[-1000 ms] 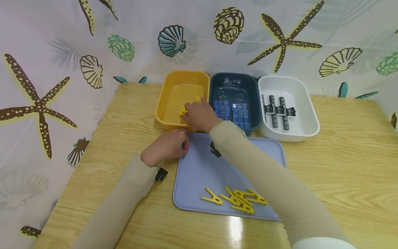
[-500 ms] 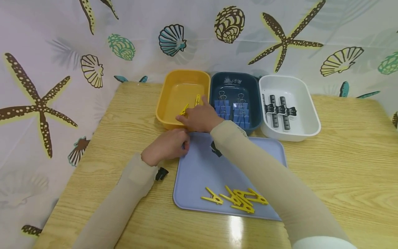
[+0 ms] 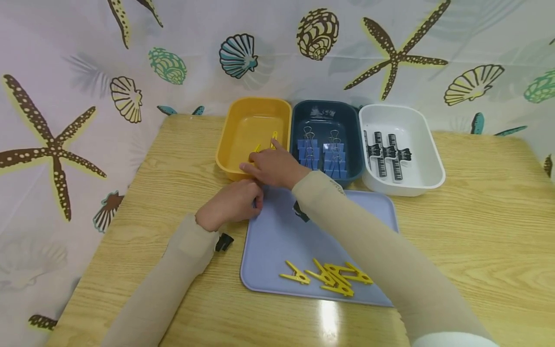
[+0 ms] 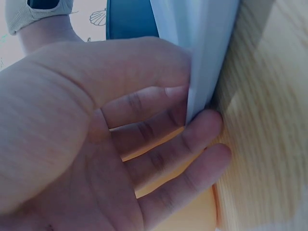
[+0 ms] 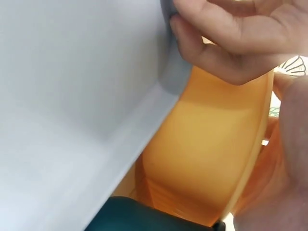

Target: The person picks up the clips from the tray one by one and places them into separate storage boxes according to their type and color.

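My left hand (image 3: 230, 203) pinches the near-left corner of the yellow bin's side of a lavender tray (image 3: 277, 236); the left wrist view has its thumb over the tray's edge and its fingers (image 4: 178, 175) beneath. Reaching across the near rim of the yellow bin (image 3: 243, 127), my right hand (image 3: 279, 166) has its fingers spread inside. Two yellow clothespins, one standing out beyond the index finger (image 3: 274, 137) and another (image 3: 257, 148) near the thumb, lie in that bin, partly hidden by the hand. More yellow clothespins (image 3: 331, 278) are piled at the tray's front edge.
Right of the yellow bin stands a dark blue bin (image 3: 323, 113) with several blue binder clips (image 3: 334, 159). Beyond it is a white bin (image 3: 427, 164) holding black-and-white clips (image 3: 389, 153). A patterned cloth (image 3: 277, 62) hangs behind the wooden table (image 3: 485, 212).
My right hand has let go of a yellow clothespin in the yellow bin, its fingers spreading, and has drawn slightly back toward the rim. My left hand has stayed at the tray.
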A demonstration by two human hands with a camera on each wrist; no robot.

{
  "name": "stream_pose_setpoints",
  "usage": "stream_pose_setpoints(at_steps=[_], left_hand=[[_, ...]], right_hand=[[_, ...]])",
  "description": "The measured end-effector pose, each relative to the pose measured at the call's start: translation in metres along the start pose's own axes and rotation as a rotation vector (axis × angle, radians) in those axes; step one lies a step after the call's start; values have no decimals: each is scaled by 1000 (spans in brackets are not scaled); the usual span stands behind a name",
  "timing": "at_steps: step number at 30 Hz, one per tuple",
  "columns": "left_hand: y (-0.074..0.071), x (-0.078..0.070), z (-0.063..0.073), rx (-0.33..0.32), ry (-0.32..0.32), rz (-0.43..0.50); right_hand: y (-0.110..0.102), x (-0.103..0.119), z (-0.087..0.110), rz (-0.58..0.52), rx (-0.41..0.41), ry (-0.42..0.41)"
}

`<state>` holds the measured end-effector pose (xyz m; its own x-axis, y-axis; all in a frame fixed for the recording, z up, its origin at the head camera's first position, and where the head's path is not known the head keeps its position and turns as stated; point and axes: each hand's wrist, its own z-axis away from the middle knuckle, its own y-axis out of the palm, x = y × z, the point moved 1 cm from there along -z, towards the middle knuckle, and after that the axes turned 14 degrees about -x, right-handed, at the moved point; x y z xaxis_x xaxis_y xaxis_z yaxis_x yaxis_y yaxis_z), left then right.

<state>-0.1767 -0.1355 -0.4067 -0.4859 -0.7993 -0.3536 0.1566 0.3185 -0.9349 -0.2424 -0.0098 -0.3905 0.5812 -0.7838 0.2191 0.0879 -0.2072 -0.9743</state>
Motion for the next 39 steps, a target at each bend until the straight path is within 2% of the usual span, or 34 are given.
stream_pose_setpoints(at_steps=[6, 15, 24, 39], left_hand=[[-1, 0, 1, 12, -10, 15], [1, 2, 2, 9, -2, 19], [2, 2, 1, 21, -24, 1], [0, -2, -1, 23, -18, -11]], right_hand=[[-5, 1, 9, 23, -10, -23], [-11, 0, 26, -7, -33, -44], [-12, 0, 39, -41, -60, -72], [-18, -3, 59, -42, -118, -113]])
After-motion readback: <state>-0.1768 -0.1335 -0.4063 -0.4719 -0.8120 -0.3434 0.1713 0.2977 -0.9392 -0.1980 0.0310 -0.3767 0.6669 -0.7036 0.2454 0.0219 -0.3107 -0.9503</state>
